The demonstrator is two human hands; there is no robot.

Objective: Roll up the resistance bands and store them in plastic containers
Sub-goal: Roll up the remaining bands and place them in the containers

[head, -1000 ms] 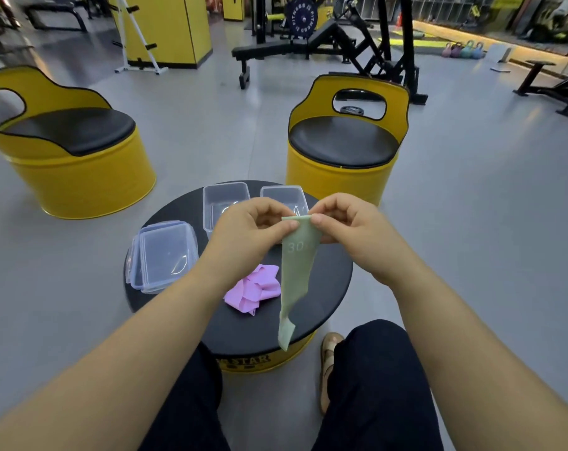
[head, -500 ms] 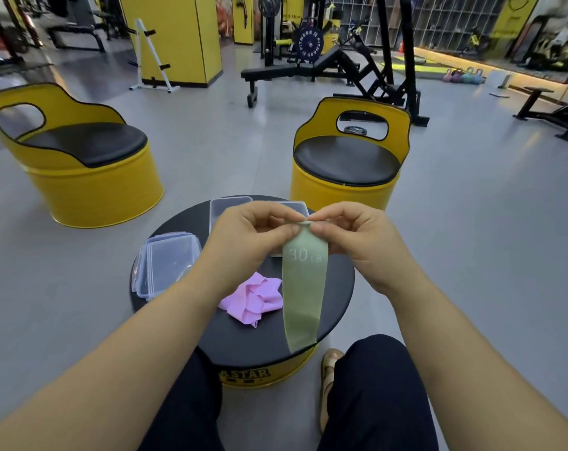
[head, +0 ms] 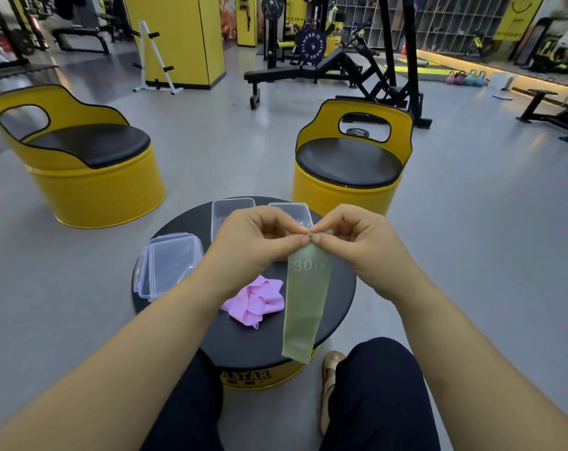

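Green band (head: 303,301): one strip, printed "30 LB" near its top, hanging straight down from the hands. Its lower end is in front of the counter's near rim.
Pink band (head: 255,301): one, crumpled in a heap on the counter near the middle. It is just left of the hanging green band and well in from every rim.
Counter (head: 230,340): round black top on a yellow drum base, with lettering ending "STAR" on the near side.
Edges: lid stack (head: 172,263) sits at the left rim. The left container (head: 230,209) and right container (head: 290,211) sit side by side at the far rim, partly hidden by the hands.
Open room: bare black top between the pink band and the near rim. Grey floor (head: 211,151) lies open all round, between the counter and both seats.
Count: bands 2 (green, pink); open clear containers 2; clear lid stack 1, number of layers cannot be told; yellow drum seats 2, the left seat (head: 90,157) and far seat (head: 351,164).
Left hand (head: 253,245): thumb and forefinger pinch the top edge of the green band, other fingers curled in. It is raised above the counter's far half.
Right hand (head: 357,245): same pinch on the same top edge, fingertips meeting those of the left hand, other fingers curled.
Knees: dark trousers either side of the drum base, and one foot in a tan shoe (head: 329,379) on the floor to its right.
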